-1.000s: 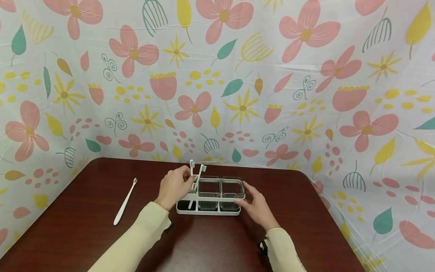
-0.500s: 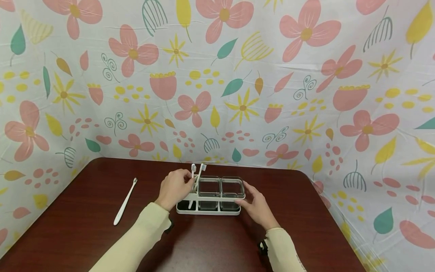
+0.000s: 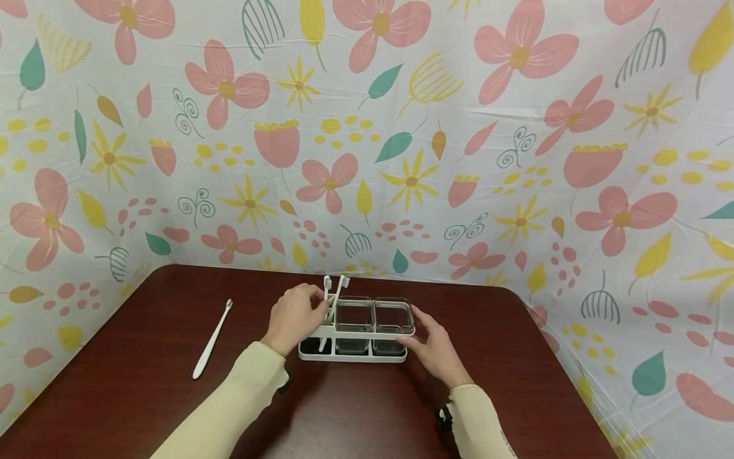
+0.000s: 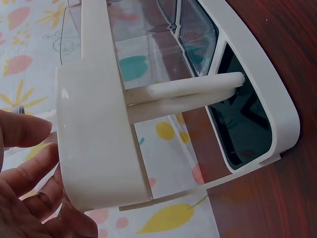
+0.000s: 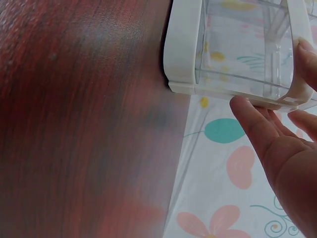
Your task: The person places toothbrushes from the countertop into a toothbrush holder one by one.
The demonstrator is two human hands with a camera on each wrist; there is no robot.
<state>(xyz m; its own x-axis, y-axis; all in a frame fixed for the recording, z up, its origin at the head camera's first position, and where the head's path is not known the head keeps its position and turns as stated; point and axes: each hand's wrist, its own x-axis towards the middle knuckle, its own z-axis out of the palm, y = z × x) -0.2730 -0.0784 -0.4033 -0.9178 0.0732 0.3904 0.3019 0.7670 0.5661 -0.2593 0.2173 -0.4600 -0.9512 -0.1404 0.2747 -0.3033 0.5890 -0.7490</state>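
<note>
A white toothbrush holder point(image 3: 367, 335) stands upright on the table, with two clear square cups, one a clear cup point(image 3: 392, 322) at its right end. Two white toothbrushes lean in its left section. My left hand point(image 3: 294, 319) pinches the upright left toothbrush point(image 3: 327, 285) just below its head; beside it tilts the other toothbrush point(image 3: 343, 285). In the left wrist view, two handles point(image 4: 188, 89) pass through the upper rack point(image 4: 94, 134) and reach down to the dark base. At the right end, my right hand point(image 3: 434, 349) grips the holder's upper rim, thumb in front, fingers along the side.
Left of the holder, a third white toothbrush point(image 3: 212, 341) lies on the dark reddish-brown table point(image 3: 367, 414). A white cloth with floral print point(image 3: 367, 146) hangs behind and around the table. Its back edge runs close behind the holder.
The toothbrush in my left hand has sunk slightly into the holder since one second ago. For the last half second both hands look nearly still.
</note>
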